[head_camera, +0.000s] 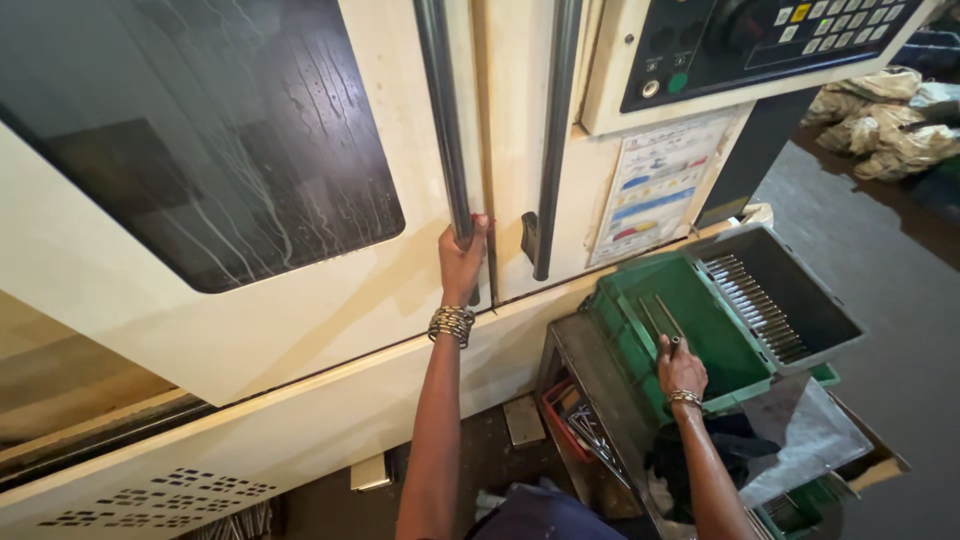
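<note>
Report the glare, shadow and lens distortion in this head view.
Head view: soft reflections and streaks on the dark window; the machine's straight edges bow from a wide lens; deep shadow under the machine and below the green bin; left hand on the door handle and right hand look sharp.

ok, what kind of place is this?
Likely a machine shop or factory floor. The left hand grips a door handle on a big enclosed machine with a wet window and a button control panel. The right hand holds a metal rod over a green crate; a grey bin holds more rods.
</note>
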